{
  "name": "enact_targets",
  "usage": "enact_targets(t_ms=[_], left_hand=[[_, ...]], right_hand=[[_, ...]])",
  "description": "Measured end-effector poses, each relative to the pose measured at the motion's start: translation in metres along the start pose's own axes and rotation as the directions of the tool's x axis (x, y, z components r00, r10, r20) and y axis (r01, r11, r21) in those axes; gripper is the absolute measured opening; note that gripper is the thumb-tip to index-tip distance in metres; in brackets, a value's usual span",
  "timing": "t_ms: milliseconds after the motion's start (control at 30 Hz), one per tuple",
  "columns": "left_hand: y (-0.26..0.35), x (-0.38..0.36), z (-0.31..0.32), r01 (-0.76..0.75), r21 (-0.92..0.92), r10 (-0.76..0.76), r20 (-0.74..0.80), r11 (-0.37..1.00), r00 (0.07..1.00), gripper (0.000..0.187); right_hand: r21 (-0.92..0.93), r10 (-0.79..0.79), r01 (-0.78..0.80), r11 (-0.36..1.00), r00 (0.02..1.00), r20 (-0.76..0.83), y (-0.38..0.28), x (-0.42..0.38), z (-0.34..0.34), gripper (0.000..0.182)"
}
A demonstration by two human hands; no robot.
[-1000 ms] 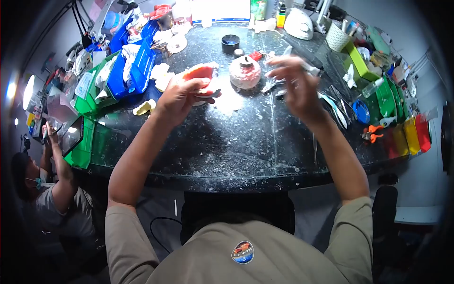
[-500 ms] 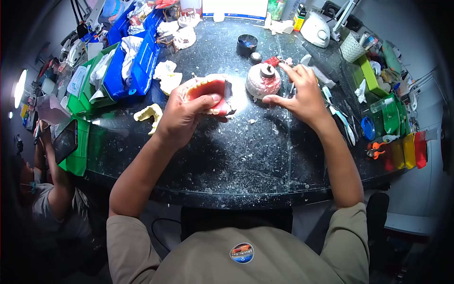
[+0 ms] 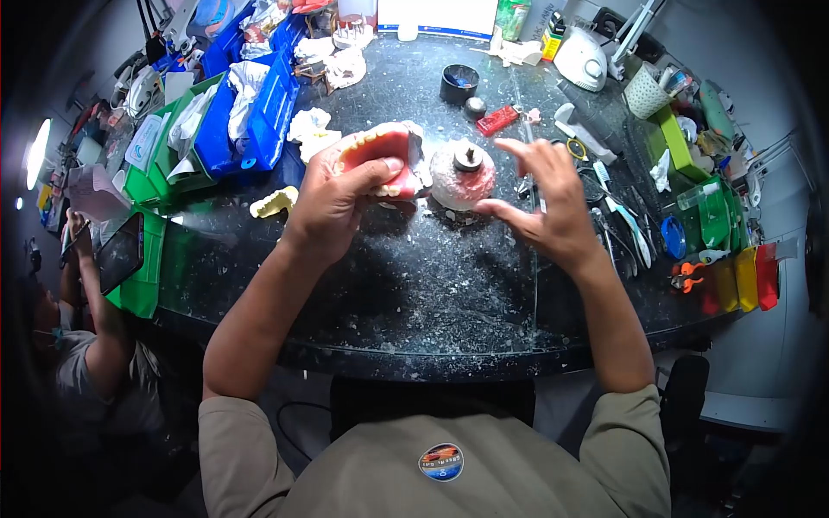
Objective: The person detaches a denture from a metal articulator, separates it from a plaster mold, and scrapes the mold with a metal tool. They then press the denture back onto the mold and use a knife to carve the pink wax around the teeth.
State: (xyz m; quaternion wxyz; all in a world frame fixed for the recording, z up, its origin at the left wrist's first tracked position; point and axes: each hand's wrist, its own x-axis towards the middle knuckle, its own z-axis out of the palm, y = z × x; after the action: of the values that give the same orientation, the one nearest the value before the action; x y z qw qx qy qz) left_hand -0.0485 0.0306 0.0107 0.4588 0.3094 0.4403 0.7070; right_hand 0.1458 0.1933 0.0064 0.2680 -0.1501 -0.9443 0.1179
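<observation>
My left hand (image 3: 341, 194) is closed around a wax denture (image 3: 377, 153), with pink wax and a row of pale teeth on a plaster base, its thumb pressing inside the arch. Just right of the denture stands a spirit lamp (image 3: 462, 174) with a metal wick holder on top and pink wax smeared over its round body. Beside the lamp hovers my right hand (image 3: 548, 190), open, with thumb and fingers spread apart and nothing between them. Behind the lamp lie a red lighter (image 3: 498, 120) and a small metal cap (image 3: 474, 108).
A black cup (image 3: 458, 84) stands farther back. Blue bins (image 3: 268, 121) and a green bin (image 3: 138, 259) line the left; a cream horseshoe-shaped piece (image 3: 275, 203) lies nearby. A toothbrush (image 3: 635, 233) and metal tools are at right. Another person sits at far left.
The spirit lamp has shifted left and nearer to me, close to the denture. My right hand has come down toward me, uncovering the red lighter. My left hand keeps its hold.
</observation>
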Motion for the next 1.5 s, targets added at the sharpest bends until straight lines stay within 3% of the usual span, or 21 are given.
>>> enact_targets(t_ms=[33,233,333,500,633,767,900,1000,1033,1100,1167,1200,1233,1367,1500], left_hand=[[0.000,0.001,-0.003,-0.009,-0.008,0.009,-0.001,1.000,1.000,0.026],[0.003,0.002,-0.007,-0.016,-0.017,0.016,0.000,1.000,1.000,0.025],[0.001,0.002,-0.005,-0.002,0.007,0.002,0.003,1.000,1.000,0.026],[0.000,0.000,0.001,0.004,0.007,-0.004,-0.013,1.000,1.000,0.027],[-0.003,0.000,-0.001,0.046,0.009,-0.047,0.015,0.999,0.999,0.028],[-0.002,-0.003,0.004,0.055,0.027,-0.056,0.018,0.998,0.998,0.028],[-0.005,-0.009,0.013,0.082,0.100,-0.086,0.037,0.992,0.996,0.030],[-0.006,-0.014,0.021,0.028,0.200,-0.057,0.144,0.979,0.988,0.026],[-0.011,-0.016,0.023,0.032,0.220,-0.067,0.156,0.975,0.985,0.026],[-0.013,-0.024,0.032,-0.025,0.350,-0.035,0.164,0.936,0.986,0.028],[-0.021,-0.026,0.031,-0.193,0.453,0.079,0.259,0.870,0.963,0.038],[-0.023,-0.025,0.034,-0.292,0.483,0.148,0.312,0.825,0.938,0.045],[-0.027,-0.027,0.034,-0.224,0.396,0.111,0.289,0.890,0.951,0.057],[-0.026,-0.025,0.032,-0.224,0.474,0.131,0.221,0.851,0.966,0.047],[-0.027,-0.024,0.029,-0.226,0.570,0.094,0.252,0.790,0.963,0.043]], right_hand=[[0.014,0.029,-0.029,0.999,0.999,0.035,-0.002,-0.006,-0.009,0.051],[-0.191,-0.035,0.014,0.982,0.994,-0.103,0.047,-0.061,-0.010,0.028],[-0.191,-0.079,0.049,0.980,0.985,-0.154,0.061,-0.058,-0.010,0.028],[-0.089,-0.026,0.013,0.996,0.990,-0.139,0.070,-0.050,-0.005,0.031],[-0.063,-0.018,0.003,0.998,0.971,-0.238,0.070,-0.049,-0.007,0.026],[-0.068,-0.026,0.012,0.998,0.976,-0.215,0.066,-0.050,-0.010,0.023],[-0.070,-0.037,0.037,0.997,0.999,-0.008,0.055,-0.051,-0.004,0.033],[-0.169,-0.031,0.012,0.986,0.993,-0.112,0.033,-0.045,-0.013,0.033],[-0.005,-0.020,0.019,1.000,0.978,-0.208,0.021,-0.038,-0.013,0.030],[0.431,0.109,-0.079,0.899,0.993,-0.045,-0.017,-0.026,-0.020,0.034],[0.621,-0.044,-0.083,0.780,0.982,0.185,-0.035,-0.014,-0.018,0.049],[0.578,-0.130,0.042,0.815,0.985,0.111,-0.038,-0.011,-0.011,0.049],[0.522,-0.214,0.164,0.837,0.976,0.036,-0.041,-0.008,-0.004,0.049],[0.507,-0.165,0.095,0.857,0.982,0.095,-0.039,-0.013,0.000,0.037],[0.666,0.020,-0.101,0.739,0.991,0.129,-0.042,-0.025,0.007,0.028]])
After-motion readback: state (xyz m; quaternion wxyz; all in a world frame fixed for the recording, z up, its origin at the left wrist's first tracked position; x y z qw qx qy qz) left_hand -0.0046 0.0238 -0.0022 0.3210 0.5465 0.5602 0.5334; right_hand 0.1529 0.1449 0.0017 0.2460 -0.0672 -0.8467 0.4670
